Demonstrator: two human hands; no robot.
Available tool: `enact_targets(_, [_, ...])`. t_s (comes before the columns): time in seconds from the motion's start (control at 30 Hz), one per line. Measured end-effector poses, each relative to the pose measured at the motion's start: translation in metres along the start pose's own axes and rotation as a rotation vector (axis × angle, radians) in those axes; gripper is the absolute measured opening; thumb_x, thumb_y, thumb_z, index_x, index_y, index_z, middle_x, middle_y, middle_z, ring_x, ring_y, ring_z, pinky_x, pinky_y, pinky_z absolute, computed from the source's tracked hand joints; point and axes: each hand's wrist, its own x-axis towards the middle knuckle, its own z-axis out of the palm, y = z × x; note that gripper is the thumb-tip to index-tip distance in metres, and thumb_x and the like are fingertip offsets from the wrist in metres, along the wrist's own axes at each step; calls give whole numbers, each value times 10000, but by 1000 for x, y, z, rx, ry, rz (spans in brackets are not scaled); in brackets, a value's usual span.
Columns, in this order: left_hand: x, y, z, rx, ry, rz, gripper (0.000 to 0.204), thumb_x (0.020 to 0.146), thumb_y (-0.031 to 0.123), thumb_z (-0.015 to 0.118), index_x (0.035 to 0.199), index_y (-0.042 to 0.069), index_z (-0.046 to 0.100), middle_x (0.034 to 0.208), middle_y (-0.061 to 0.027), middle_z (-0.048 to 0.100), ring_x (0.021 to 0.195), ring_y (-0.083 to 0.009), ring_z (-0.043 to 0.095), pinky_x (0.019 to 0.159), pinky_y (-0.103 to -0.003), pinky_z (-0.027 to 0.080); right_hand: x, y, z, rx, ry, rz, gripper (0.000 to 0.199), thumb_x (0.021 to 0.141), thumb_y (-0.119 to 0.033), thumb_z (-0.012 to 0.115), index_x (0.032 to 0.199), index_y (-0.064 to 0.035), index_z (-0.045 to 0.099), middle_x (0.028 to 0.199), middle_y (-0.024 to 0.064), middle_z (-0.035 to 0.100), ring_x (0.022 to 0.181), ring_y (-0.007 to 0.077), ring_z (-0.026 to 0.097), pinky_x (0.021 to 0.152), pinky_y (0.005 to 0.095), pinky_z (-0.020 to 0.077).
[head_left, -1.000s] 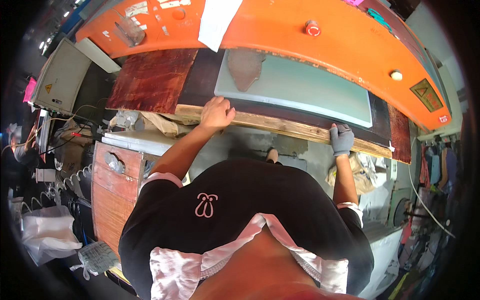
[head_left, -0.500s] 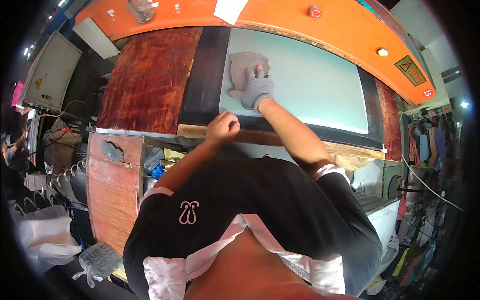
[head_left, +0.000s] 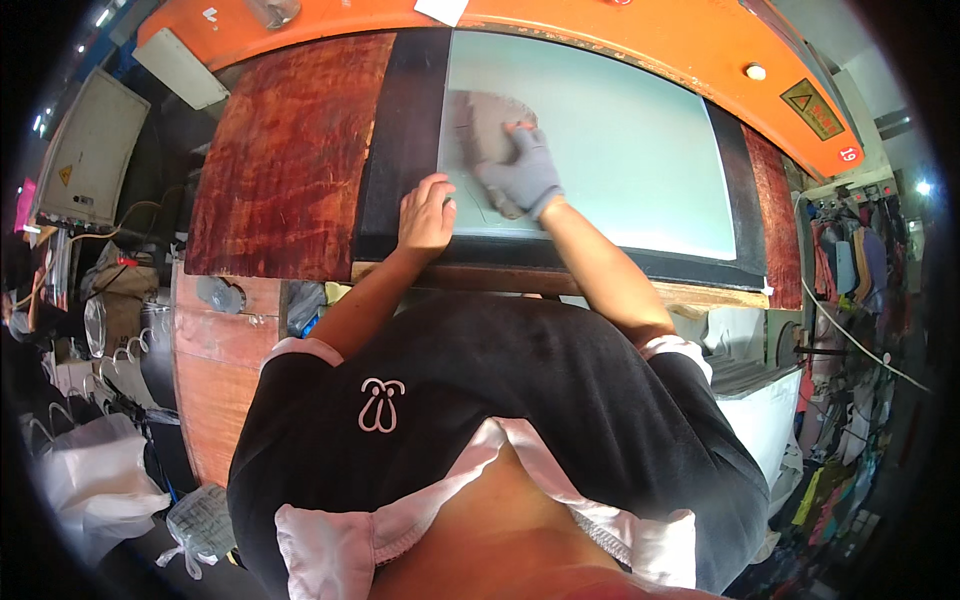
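My right hand (head_left: 528, 178), in a grey glove with bare fingertips, is on a grey-brown flat piece (head_left: 490, 118) that looks like cloth. Its thumb and fingers are pressed on the piece, which is slightly blurred. Under it lies a pale green sheet (head_left: 620, 150) on a black board (head_left: 405, 120). Thin dark lines mark the sheet just below the piece. My bare left hand (head_left: 428, 212) rests at the near left of the sheet, over the black border, with its fingers stretched out and nothing in them.
An orange machine beam (head_left: 660, 60) with a white knob (head_left: 755, 72) spans the far side. Reddish-brown boards (head_left: 290, 160) flank the black one. A wooden cabinet (head_left: 225, 340) stands at left, near plastic bags (head_left: 100, 470). Coloured pieces (head_left: 850, 260) hang at right.
My left hand has moved up onto the board's near edge and its curled fingers have straightened. The right hand has shifted slightly, and the grey-brown piece has moved and changed shape with it.
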Motion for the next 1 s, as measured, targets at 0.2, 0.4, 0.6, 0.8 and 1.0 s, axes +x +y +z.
enact_targets(0.2, [-2,5,-2,-34,17,-15,247,804,140,551,1043,87,525,1184,-98,497,1040,-301,492,901,-420,354,-6,43,-54,535,48,119,657,685,-200,716,1244,-6,430,1094,151,521,864,211,562,706,311,483])
enact_targets(0.4, [-1,5,-2,-38,15,-14,252,803,136,548,1049,86,525,1190,-100,494,1056,-302,487,913,-422,349,-24,45,-63,-538,77,107,765,561,-429,754,1184,-43,537,1252,207,446,1080,354,475,915,371,424])
enact_targets(0.6, [-3,2,0,-39,19,13,257,801,139,554,1048,77,523,1189,-112,492,1064,-315,479,914,-421,353,-26,37,-60,-606,9,174,787,597,-476,693,1247,-78,497,1318,178,412,1095,372,465,938,383,403])
enact_targets(0.8, [-2,-2,3,-37,29,32,262,800,144,559,1049,72,524,1186,-124,491,1054,-326,485,908,-431,360,-25,41,-54,-597,85,134,763,582,-493,715,1203,-83,545,1280,193,447,1065,376,495,912,395,425])
enact_targets(1.0, [-3,-6,5,-65,15,28,270,811,169,551,1062,71,531,1195,-132,483,1069,-335,477,919,-434,356,-25,41,-51,-643,115,109,766,580,-511,710,1197,-82,561,1277,196,459,1060,375,501,911,391,423])
